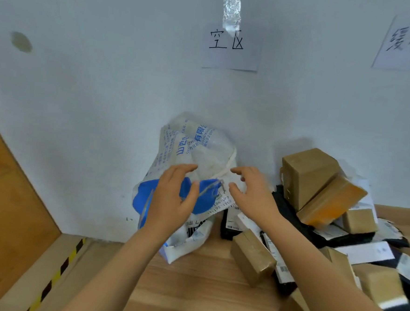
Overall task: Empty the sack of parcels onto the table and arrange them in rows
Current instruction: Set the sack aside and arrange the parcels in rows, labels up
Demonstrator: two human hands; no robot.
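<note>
The left forearm [118, 266] comes into view at about 7 o'clock, and the right forearm [324, 268] at about 5 o'clock. Both are bare, with uncovered skin right to the frame edge. The left hand [171, 199] and right hand [253, 197] are bare too. Nail detail is too blurred to tell.

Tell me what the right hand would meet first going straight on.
The right hand would likely meet the sack first, near its white cord; depth is unclear.
</note>
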